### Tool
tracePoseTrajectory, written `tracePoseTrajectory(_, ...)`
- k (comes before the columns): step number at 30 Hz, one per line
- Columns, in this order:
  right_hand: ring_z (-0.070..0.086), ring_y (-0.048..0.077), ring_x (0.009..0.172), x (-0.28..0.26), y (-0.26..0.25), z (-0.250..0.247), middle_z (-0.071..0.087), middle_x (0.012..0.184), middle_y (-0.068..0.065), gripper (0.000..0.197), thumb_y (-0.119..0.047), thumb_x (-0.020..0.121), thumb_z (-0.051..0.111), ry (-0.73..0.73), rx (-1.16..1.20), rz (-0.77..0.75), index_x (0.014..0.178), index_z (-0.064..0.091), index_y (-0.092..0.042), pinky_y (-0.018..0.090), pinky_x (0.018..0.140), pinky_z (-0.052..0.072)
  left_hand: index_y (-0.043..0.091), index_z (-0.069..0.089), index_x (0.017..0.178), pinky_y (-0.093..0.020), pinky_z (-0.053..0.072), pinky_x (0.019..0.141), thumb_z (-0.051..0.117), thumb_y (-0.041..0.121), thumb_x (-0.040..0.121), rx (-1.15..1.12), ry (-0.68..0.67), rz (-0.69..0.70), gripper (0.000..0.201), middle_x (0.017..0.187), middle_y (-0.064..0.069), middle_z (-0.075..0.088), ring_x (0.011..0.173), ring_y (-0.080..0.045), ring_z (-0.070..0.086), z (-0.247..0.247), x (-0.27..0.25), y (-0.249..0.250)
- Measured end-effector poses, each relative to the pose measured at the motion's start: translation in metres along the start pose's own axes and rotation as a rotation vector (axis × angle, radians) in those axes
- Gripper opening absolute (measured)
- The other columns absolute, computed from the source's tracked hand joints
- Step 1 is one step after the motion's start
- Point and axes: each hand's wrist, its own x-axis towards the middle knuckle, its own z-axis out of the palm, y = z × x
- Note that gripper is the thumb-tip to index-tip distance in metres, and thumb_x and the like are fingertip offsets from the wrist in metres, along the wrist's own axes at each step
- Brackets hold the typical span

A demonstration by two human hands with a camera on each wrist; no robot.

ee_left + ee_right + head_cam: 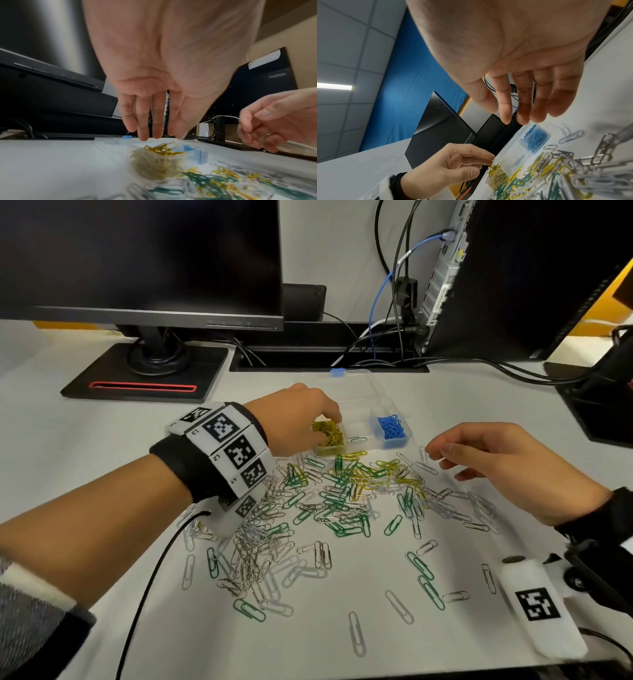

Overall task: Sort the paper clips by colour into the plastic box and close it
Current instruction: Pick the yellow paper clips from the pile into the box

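My left hand (301, 419) is over the box (363, 409), at its left compartment, fingers (142, 121) pointing down, straight and close together, tips just above the yellow clips (329, 434) heaped there. From the left wrist view I see nothing pinched between them; the right wrist view shows thumb and forefinger tips close at the compartment's edge, and I cannot tell if a clip is caught there.

My right hand (507, 467) hangs above the desk (102, 440), right of the box and apart from it, fingers (523, 105) loosely curved, side by side, holding nothing I can make out. Its tips hover over the far right edge of the pile (342, 498).

The box is clear plastic, lid swung open toward the back with a blue latch (337, 372) at the far edge. The right compartment holds blue clips (392, 428). The middle compartment looks nearly bare, one clip lying in it.

In front of the box the pile spreads across the desk: green, yellow, silver and white clips tangled together, yellow ones thickest right by the box's front wall, loose singles scattered nearer me.

Behind, a monitor (137, 258) on its stand, cables (394, 302), a computer (513, 278) at the right.
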Motion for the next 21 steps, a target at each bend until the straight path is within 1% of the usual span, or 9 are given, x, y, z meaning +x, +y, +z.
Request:
tracePoseTrajectory(2,0.067,0.013,0.087,0.0,0.0,0.0,0.073,0.094,-0.006,0.021,-0.015,0.096,0.053,-0.006,-0.008,-0.002,0.094,0.073,-0.022,0.03,0.078,0.052,0.028,0.062,0.123,-0.038,0.043,0.101,0.057,0.026,0.094,-0.038,0.009,0.037,0.029,0.123,0.004,0.062,0.114,-0.017,0.051,0.002,-0.002,0.003)
tracePoseTrajectory(4,0.067,0.014,0.088,0.0,0.0,0.001,0.073,0.094,-0.006,0.022,-0.015,0.097,0.053,-0.015,-0.017,-0.003,0.094,0.073,-0.022,0.03,0.078,0.052,0.025,0.069,0.109,-0.039,0.048,0.094,0.06,0.026,0.092,-0.088,0.007,0.053,0.019,0.108,0.004,0.067,0.101,-0.015,0.056,0.006,-0.001,0.005)
tracePoseTrajectory(5,0.067,0.014,0.088,0.0,0.0,0.002,0.073,0.094,-0.006,0.021,-0.015,0.097,0.053,-0.018,-0.019,-0.002,0.093,0.073,-0.022,0.03,0.078,0.052,0.023,0.071,0.103,-0.039,0.05,0.091,0.062,0.025,0.091,-0.095,0.012,0.043,0.015,0.103,0.002,0.068,0.097,-0.014,0.057,0.008,0.001,0.005)
tracePoseTrajectory(8,0.067,0.015,0.089,0.0,-0.001,0.004,0.073,0.094,-0.006,0.02,-0.016,0.096,0.054,-0.02,-0.011,-0.001,0.093,0.073,-0.022,0.029,0.078,0.052,0.018,0.073,0.09,-0.04,0.052,0.087,0.065,0.018,0.088,-0.077,0.056,0.009,0.008,0.096,-0.001,0.068,0.093,-0.015,0.057,0.007,0.011,0.004)
tracePoseTrajectory(10,0.067,0.016,0.089,-0.001,0.0,0.005,0.073,0.094,-0.005,0.02,-0.015,0.096,0.054,-0.015,-0.009,-0.005,0.093,0.073,-0.021,0.03,0.078,0.052,0.017,0.073,0.085,-0.038,0.052,0.086,0.067,0.014,0.086,-0.06,0.067,0.003,0.006,0.094,0.0,0.068,0.091,-0.014,0.057,0.005,0.016,0.004)
tracePoseTrajectory(14,0.067,0.016,0.09,-0.001,0.0,0.003,0.073,0.094,-0.005,0.019,-0.016,0.095,0.054,-0.017,-0.011,-0.008,0.093,0.073,-0.021,0.033,0.081,0.053,0.017,0.071,0.084,-0.033,0.05,0.082,0.072,0.014,0.083,-0.022,0.079,-0.004,0.003,0.092,0.0,0.067,0.087,-0.012,0.051,0.008,0.021,0.005)
tracePoseTrajectory(17,0.067,0.017,0.091,-0.001,0.001,0.003,0.073,0.094,-0.005,0.02,-0.015,0.096,0.054,-0.033,-0.007,-0.012,0.092,0.073,-0.022,0.031,0.08,0.053,0.019,0.065,0.093,-0.031,0.05,0.078,0.074,0.018,0.082,0.002,0.078,-0.015,0.014,0.093,0.002,0.065,0.087,-0.015,0.055,0.011,0.023,0.006)
tracePoseTrajectory(19,0.066,0.017,0.091,-0.001,0.001,0.004,0.073,0.094,-0.004,0.021,-0.015,0.095,0.054,-0.042,-0.011,-0.012,0.092,0.073,-0.023,0.031,0.079,0.053,0.02,0.061,0.097,-0.034,0.052,0.081,0.074,0.019,0.082,-0.023,0.074,-0.005,0.02,0.094,0.004,0.066,0.089,-0.015,0.058,0.009,0.023,0.007)
tracePoseTrajectory(21,0.066,0.018,0.09,0.0,0.0,0.005,0.073,0.093,-0.004,0.02,-0.015,0.095,0.055,-0.048,-0.016,-0.013,0.092,0.073,-0.024,0.032,0.08,0.053,0.02,0.062,0.096,-0.035,0.052,0.085,0.071,0.018,0.084,-0.073,0.083,0.012,0.015,0.094,0.004,0.066,0.091,-0.014,0.06,0.006,0.02,0.007)
